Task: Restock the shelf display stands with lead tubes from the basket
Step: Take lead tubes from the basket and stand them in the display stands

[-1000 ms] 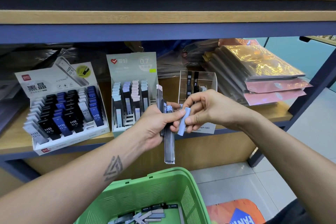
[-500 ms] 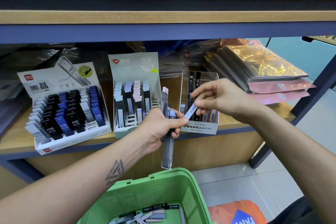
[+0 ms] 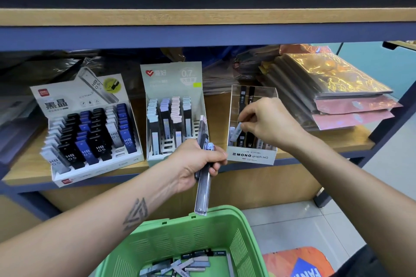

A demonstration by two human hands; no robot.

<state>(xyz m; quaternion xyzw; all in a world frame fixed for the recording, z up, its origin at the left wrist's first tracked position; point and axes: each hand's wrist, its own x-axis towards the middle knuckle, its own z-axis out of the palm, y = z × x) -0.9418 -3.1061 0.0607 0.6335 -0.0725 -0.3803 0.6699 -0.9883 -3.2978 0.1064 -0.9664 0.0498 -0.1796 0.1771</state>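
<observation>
Pale lead tube (image 3: 236, 131) tilted, lower end down-left, pinched by right hand (image 3: 267, 123)

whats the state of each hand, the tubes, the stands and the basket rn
left hand: grips a bunch of lead tubes
right hand: pinches a pale tube at the clear MONO stand
middle stand: part filled, front slots empty
green basket: tubes left inside

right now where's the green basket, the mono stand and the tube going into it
green basket (image 3: 244, 240): head view, right wall.
MONO stand (image 3: 251, 155): head view, front label.
pale tube (image 3: 236, 130): head view, its body below the right hand (image 3: 267, 122).
</observation>
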